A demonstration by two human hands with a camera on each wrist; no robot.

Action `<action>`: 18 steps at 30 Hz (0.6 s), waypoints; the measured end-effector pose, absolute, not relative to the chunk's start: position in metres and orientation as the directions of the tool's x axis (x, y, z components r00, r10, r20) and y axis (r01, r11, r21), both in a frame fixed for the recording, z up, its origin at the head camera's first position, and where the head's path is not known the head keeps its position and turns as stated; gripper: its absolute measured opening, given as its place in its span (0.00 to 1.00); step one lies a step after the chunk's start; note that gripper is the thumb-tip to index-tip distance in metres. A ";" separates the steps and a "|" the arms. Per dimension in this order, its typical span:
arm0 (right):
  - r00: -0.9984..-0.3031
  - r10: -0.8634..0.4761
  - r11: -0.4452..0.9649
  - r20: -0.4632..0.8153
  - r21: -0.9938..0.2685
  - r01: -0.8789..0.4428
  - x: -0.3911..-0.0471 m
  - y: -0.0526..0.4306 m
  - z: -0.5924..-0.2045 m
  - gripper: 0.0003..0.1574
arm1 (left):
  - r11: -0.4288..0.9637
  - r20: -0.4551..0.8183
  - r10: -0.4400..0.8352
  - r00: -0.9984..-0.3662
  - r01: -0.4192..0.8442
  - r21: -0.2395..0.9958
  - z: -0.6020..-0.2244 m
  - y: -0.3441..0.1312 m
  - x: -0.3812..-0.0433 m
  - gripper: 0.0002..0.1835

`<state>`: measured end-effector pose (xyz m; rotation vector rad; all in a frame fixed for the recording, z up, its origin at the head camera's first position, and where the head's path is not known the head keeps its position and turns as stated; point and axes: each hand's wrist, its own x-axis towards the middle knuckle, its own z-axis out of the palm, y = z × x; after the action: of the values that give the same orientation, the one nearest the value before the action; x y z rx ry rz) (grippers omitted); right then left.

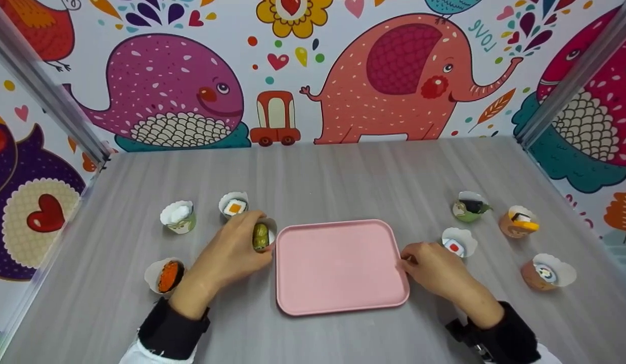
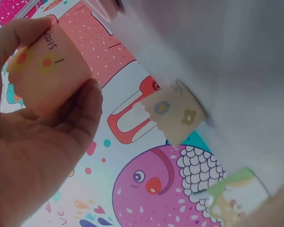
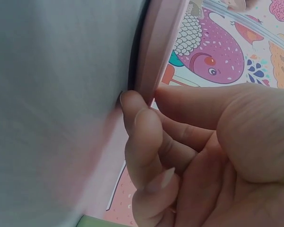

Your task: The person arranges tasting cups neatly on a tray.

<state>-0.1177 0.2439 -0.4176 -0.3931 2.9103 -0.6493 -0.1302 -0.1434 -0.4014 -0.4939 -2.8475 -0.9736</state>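
Observation:
My left hand (image 1: 231, 247) holds a paper cup (image 2: 52, 71) just off the left edge of the pink tray (image 1: 343, 268). Inside the cup lies a green toy sushi piece (image 1: 261, 236), seen in the head view. At the tray's right edge, my right hand (image 1: 439, 268) pinches the rim, thumb above and fingertips (image 3: 132, 101) against its underside. Behind the left hand stands a cup with a white and orange sushi piece (image 1: 235, 206). A cup with a white and red piece (image 1: 454, 246) is right beside the right hand.
On the left are a cup with a white piece (image 1: 179, 216) and one with an orange-topped piece (image 1: 169, 276). To the right stand a green cup (image 1: 467, 208) with a dark piece and two brown cups (image 1: 515, 225). A cartoon-printed wall (image 1: 287, 65) closes off the back.

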 end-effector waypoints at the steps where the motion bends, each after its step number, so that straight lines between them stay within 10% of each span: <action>1: -0.957 -0.279 0.874 -0.076 -0.434 -0.220 -0.118 0.244 -0.417 0.02 | 0.740 0.191 0.271 -0.944 0.331 0.586 -0.401 -0.142 -0.131 0.31; 18: -0.957 -0.279 0.869 -0.075 -0.443 -0.218 -0.118 0.244 -0.418 0.02 | 0.656 0.259 0.315 -0.913 0.407 0.636 -0.409 -0.115 -0.152 0.32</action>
<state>-0.1177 0.2441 -0.4176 -0.3883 2.9041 -0.6642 -0.1517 -0.1146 -0.4087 -0.6003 -2.7426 -1.1001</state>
